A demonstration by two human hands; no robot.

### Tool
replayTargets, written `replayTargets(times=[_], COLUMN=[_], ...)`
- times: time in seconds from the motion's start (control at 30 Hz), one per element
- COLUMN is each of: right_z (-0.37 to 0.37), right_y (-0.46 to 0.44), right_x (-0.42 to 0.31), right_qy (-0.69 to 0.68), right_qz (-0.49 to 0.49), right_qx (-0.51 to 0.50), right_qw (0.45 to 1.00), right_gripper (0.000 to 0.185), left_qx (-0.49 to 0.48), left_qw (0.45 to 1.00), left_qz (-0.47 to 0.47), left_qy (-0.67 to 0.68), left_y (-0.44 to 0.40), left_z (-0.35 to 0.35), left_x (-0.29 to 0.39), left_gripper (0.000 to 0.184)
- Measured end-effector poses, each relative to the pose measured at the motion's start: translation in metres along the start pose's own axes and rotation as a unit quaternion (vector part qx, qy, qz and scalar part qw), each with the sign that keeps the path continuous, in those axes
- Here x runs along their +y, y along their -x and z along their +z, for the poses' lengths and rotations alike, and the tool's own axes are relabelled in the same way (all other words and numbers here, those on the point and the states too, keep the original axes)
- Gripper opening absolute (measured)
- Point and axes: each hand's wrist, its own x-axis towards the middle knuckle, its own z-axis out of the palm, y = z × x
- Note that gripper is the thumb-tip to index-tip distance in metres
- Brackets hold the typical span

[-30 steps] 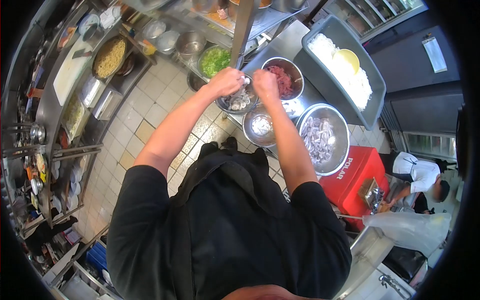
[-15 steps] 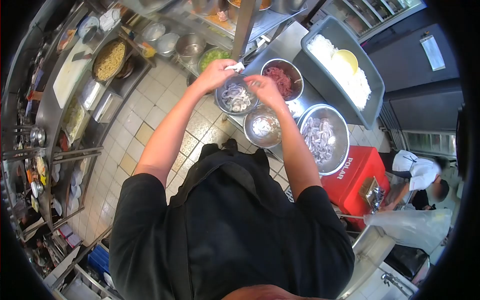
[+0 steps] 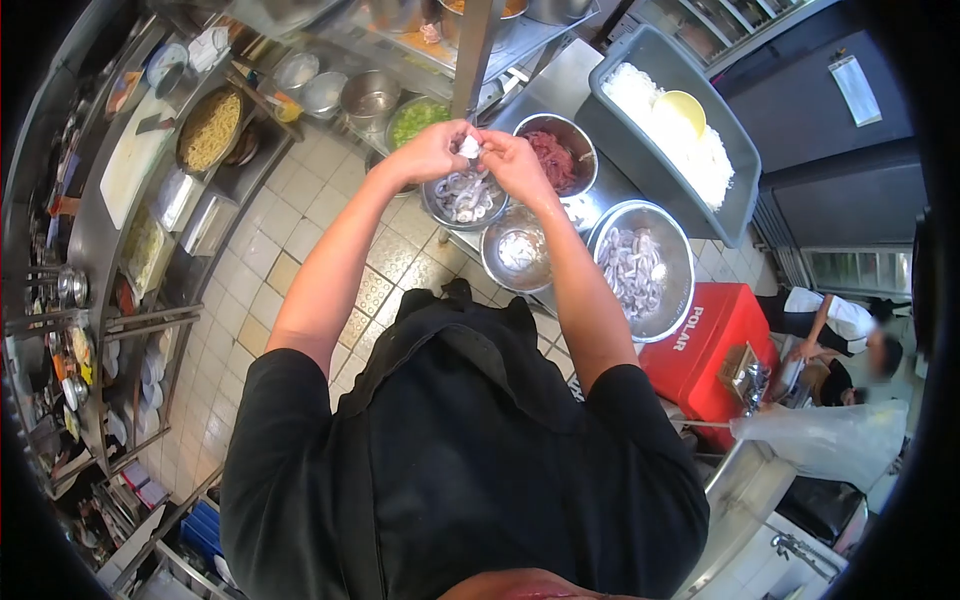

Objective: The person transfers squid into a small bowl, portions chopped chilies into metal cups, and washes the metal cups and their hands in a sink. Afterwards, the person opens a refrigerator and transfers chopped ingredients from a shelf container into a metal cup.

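Bright, glare on floor point(image 3: 398, 252), bowed edges, black corners

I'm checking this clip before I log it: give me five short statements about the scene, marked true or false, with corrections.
1. The left hand and right hand are close together. True.
2. The left hand is empty. False: it holds a small white piece.
3. Red meat lies in the grey tub. False: the meat is in a metal bowl beside the tub.
4. A yellow bowl rests on the white food in the tub. True.
5. The box marked POLAR is blue. False: the box is red.
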Motion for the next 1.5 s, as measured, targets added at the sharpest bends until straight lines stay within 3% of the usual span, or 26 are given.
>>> replayTargets(times=[0.07,0.13,0.27,0.4,0.5,0.53,0.6,0.63,0.73,0.77,0.87,0.9,1.0,1.17,1.27,1.43,1.5], right_z=[0.007,0.011,0.012,0.017,0.018,0.015,0.003,-0.001,-0.017,-0.02,-0.017,-0.014,0.005,0.052,0.062,0.047,0.032], right_y=[0.007,0.012,0.007,0.005,-0.002,0.003,0.023,0.032,0.049,0.056,0.068,0.069,0.053,-0.011,-0.028,-0.025,-0.015], right_x=[-0.012,-0.02,-0.005,0.015,0.05,0.051,0.04,0.024,0.031,0.029,0.024,0.027,0.041,0.075,0.084,0.096,0.075], right_qy=[0.082,0.168,0.209,0.087,-0.084,0.05,0.312,0.327,0.221,0.209,0.185,0.184,0.213,0.307,0.416,0.339,0.252], right_qz=[-0.023,-0.046,-0.014,-0.01,0.037,0.024,-0.007,0.026,0.019,0.034,0.07,0.08,0.073,-0.059,-0.013,-0.051,0.013], right_qx=[0.071,0.121,0.121,0.145,0.111,0.104,0.083,0.084,0.159,0.157,0.145,0.138,0.097,0.098,0.016,0.068,0.039], right_qw=[0.994,0.977,0.97,0.986,0.99,0.993,0.946,0.941,0.962,0.965,0.969,0.97,0.97,0.945,0.909,0.937,0.967], right_gripper=[0.028,0.024,0.024,0.025,0.028,0.028,0.028,0.027,0.024,0.023,0.022,0.022,0.024,0.029,0.03,0.024,0.026], left_qx=[0.004,0.046,0.088,0.124,0.103,0.104,0.108,0.189,0.241,0.18,0.347,0.399,0.345,0.361,0.395,0.238,0.169], left_qw=[1.0,0.994,0.981,0.971,0.989,0.985,0.971,0.955,0.927,0.915,0.88,0.869,0.865,0.908,0.899,0.959,0.977], left_qz=[-0.012,-0.01,-0.014,0.012,0.001,-0.029,-0.087,-0.134,-0.243,-0.361,-0.253,-0.225,-0.079,-0.154,-0.123,-0.146,-0.133], left_qy=[0.018,-0.098,-0.174,-0.203,-0.105,-0.135,-0.196,-0.187,-0.153,-0.015,-0.204,-0.187,-0.355,-0.145,-0.145,-0.057,0.011], left_y=[0.001,0.005,0.009,0.011,0.015,0.021,0.037,0.041,0.051,0.055,0.059,0.058,0.052,0.022,0.027,0.036,0.035], left_z=[0.001,0.005,0.018,0.023,0.022,0.021,0.018,0.019,0.031,0.036,0.062,0.069,0.062,0.043,0.041,0.049,0.051], left_x=[-0.002,0.007,0.004,-0.013,-0.048,-0.049,-0.045,-0.072,-0.135,-0.098,-0.103,-0.096,-0.08,-0.09,-0.102,-0.125,-0.095], left_gripper=[0.024,0.021,0.019,0.03,0.041,0.044,0.05,0.05,0.046,0.044,0.043,0.041,0.038,0.026,0.026,0.044,0.046])
